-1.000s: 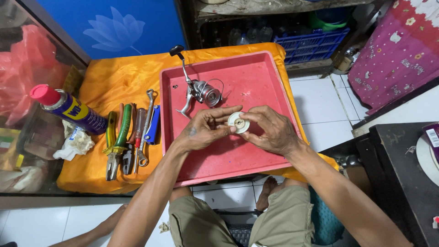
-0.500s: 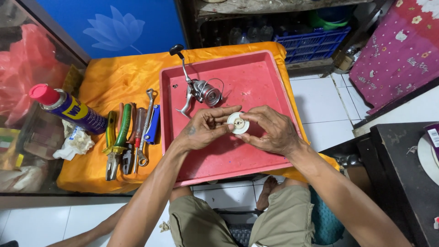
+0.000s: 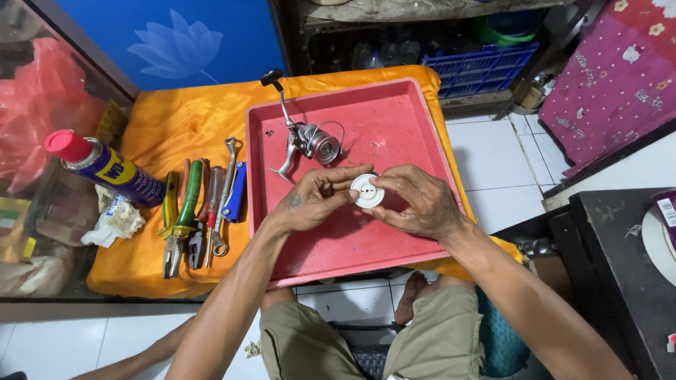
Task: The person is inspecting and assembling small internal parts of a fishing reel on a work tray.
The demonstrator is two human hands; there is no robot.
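Fingertips of the left hand and right hand pinch the small round white plastic disc from both sides, just above the middle of the square pink plastic tray; bare tray floor lies open near and right of the hands. The silver spinning fishing reel lies just beyond the fingers toward the far rim; left of the tray's edge, pliers and screwdrivers lie on the orange cloth, beside a blue spray can with red cap.

a small white round disc, flat-faced with a tiny centre hole, is being held face-up between the fingertips of the left hand and the right hand, hovering just above the red tray. the fishing reel, silver-bodied with a black-knobbed handle, is lying on its side on the tray, just beyond the hands.
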